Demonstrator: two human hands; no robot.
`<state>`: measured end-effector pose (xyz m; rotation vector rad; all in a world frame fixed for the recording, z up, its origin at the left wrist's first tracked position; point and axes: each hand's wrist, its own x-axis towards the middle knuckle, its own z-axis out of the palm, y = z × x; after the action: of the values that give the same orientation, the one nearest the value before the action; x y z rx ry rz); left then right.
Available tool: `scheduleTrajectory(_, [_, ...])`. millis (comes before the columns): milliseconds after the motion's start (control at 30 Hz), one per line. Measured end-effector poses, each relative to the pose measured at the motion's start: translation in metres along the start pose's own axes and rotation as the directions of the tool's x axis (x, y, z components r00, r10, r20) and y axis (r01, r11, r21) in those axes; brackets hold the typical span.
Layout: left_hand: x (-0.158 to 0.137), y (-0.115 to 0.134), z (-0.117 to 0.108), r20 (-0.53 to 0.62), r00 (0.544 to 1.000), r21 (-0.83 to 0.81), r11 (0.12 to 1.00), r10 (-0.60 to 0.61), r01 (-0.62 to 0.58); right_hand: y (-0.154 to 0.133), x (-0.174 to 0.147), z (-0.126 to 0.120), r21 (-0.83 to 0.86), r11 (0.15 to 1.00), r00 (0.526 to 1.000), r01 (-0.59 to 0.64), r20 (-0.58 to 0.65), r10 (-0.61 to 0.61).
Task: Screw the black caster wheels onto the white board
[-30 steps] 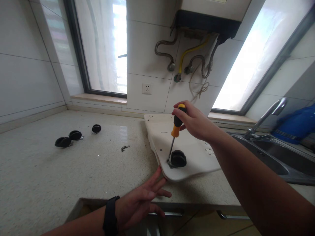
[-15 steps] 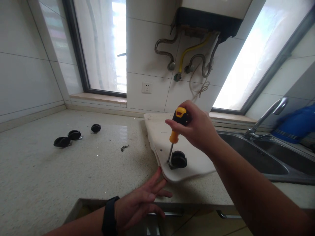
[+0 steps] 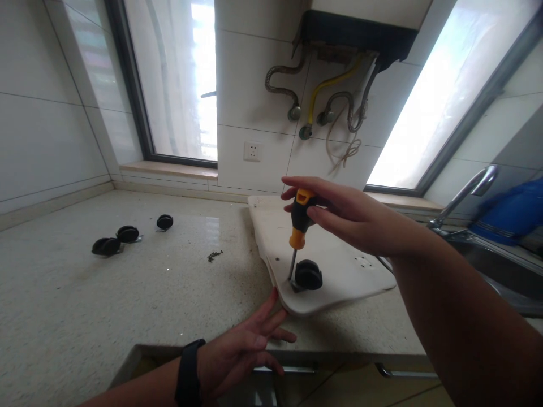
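My right hand [image 3: 339, 212] grips the handle of a yellow and black screwdriver [image 3: 301, 217], its thumb and fingers on either side. The screwdriver stands almost upright, and its tip meets the metal plate of a black caster wheel [image 3: 309, 275]. That caster sits on the near left corner of a white panel [image 3: 335, 285] lying on the counter. My left hand [image 3: 250, 339], with a dark band on the wrist, has its fingers spread, and the fingertips touch the panel's near left edge. A few screw holes show at the panel's other corners.
Three loose casters [image 3: 128, 233] lie on the speckled counter [image 3: 127, 299] at the left. A small pile of dark screws [image 3: 214, 256] is left of the panel. At the right are a sink [image 3: 500, 271] and a faucet [image 3: 462, 192]. Below the counter edge is an open drawer [image 3: 144, 362].
My right hand has turned around the screwdriver handle, its fingers now pointing left over the top and its forearm shifted right. The left hand stays where it was.
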<state>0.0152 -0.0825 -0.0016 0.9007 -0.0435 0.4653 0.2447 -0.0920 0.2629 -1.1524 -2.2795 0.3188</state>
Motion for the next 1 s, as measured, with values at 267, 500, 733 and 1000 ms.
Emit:
scheduleTrajectory(267, [-0.002, 0.000, -0.001, -0.007, 1.000, 0.027, 1.000, -0.007, 0.007, -0.001, 0.005, 0.003, -0.197, 0.980, 0.993, -0.019, -0.114, -0.003])
scheduleTrajectory(500, [-0.001, 0.001, 0.005, -0.032, 0.999, 0.036, 0.999, -0.013, 0.014, -0.004, 0.004, 0.015, -0.391, 0.919, 0.951, -0.050, -0.300, -0.076])
scheduleTrajectory(733, [-0.002, 0.001, 0.009, -0.043, 0.999, 0.018, 1.000, 0.000, 0.001, -0.010, -0.006, 0.029, -0.523, 0.846, 0.899, -0.107, -0.413, -0.142])
scheduleTrajectory(1000, [-0.001, -0.007, 0.006, -0.119, 0.993, 0.004, 1.000, 0.026, -0.026, -0.019, -0.039, 0.031, -0.282, 0.948, 0.960, -0.151, -0.270, 0.073])
